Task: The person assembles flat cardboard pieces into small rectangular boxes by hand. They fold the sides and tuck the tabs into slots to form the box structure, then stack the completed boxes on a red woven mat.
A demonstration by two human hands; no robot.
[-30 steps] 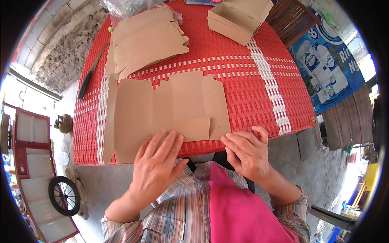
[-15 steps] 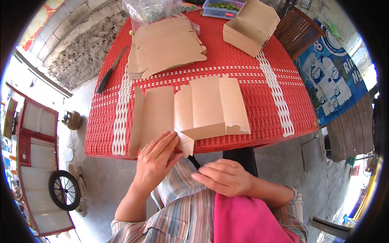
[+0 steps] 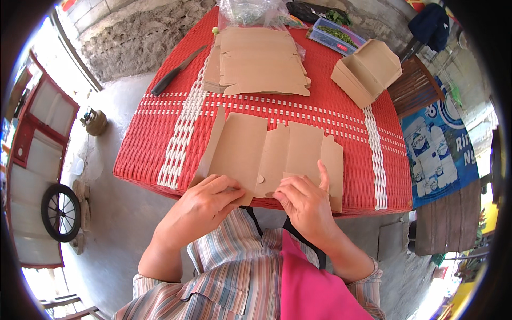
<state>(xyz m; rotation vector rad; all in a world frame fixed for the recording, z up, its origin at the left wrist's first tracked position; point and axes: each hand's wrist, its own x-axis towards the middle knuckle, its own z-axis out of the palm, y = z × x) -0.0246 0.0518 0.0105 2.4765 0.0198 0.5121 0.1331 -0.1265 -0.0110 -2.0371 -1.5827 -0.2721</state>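
Observation:
A partly folded brown cardboard box blank (image 3: pixel 240 144) lies on the near part of the red woven table, its creased panels spread open and its left side flap standing up. Along its near edge, my left hand (image 3: pixel 205 208) has its fingers bent and closed on the cardboard left of the middle. My right hand (image 3: pixel 306 205) pinches the same near edge farther right, one finger raised off it. Between my hands, a small round tab or cut-out (image 3: pixel 260 179) shows in the cardboard. Both sets of fingertips partly hide the near flaps.
Behind the blank lies a stack of flat cardboard blanks (image 3: pixel 261 61). A dark-handled knife (image 3: pixel 173 74) rests to its left. At the far right stand an assembled open box (image 3: pixel 368 72) and a blue plastic container (image 3: pixel 336 36) of chopped greens. A clear plastic bag (image 3: pixel 250 13) sits at the back.
My right hand has come up from before the table edge onto the blank's near edge. My left hand has shifted left along that edge, its fingers now bent. The view has turned somewhat.

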